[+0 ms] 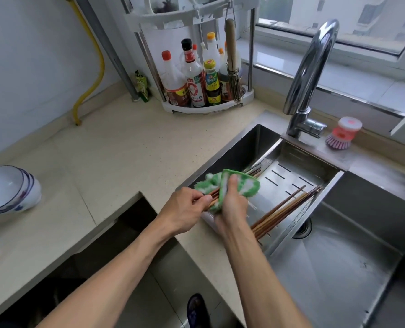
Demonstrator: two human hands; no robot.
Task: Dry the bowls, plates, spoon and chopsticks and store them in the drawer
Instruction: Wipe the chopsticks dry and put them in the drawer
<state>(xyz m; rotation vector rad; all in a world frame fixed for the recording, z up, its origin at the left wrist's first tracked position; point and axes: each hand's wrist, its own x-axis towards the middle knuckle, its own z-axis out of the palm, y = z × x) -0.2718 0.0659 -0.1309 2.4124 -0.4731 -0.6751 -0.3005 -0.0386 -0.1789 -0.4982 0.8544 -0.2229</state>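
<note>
Left hand (185,204) pinches chopsticks (212,197) at their near ends; tips point away-right through the green cloth (227,185) clenched by right hand (232,204).

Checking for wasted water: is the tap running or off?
Off: no stream falls from the tap's spout into the sink.

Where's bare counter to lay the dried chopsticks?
Bare counter runs between the stacked bowls and the sink, in front of the bottle rack. Crowded: the drain tray, holding more chopsticks.
</note>
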